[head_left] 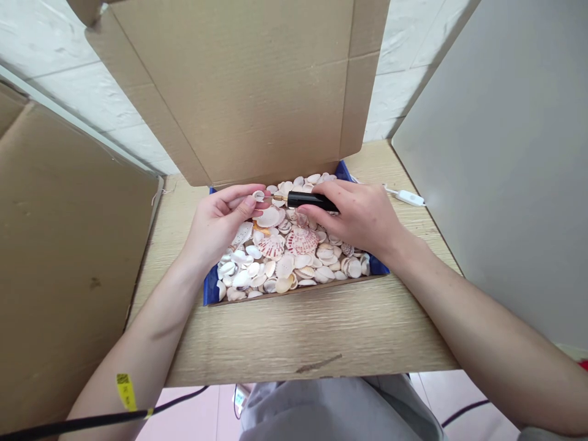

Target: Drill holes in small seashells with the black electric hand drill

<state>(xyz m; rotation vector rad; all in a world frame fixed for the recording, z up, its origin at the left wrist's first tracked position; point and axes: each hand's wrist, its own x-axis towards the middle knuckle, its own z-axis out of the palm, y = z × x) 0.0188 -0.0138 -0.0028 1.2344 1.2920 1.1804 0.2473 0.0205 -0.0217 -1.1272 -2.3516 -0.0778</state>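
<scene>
Cardboard is rising at twelve o'clock: the open lid of a shallow box lined in blue and heaped with pale seashells, some streaked red. More cardboard is leaning at nine o'clock, and a grey panel is standing at three o'clock. A white cord switch is lying at two o'clock, just beside the box. Everything is sitting on a light wood-grain surface against a white wall. Over the shells, the left hand is pinching one small white shell between thumb and fingertips. The right hand is gripping a black pen-like tool, fingers curled round it, its tip pointing at that shell from three o'clock.
</scene>
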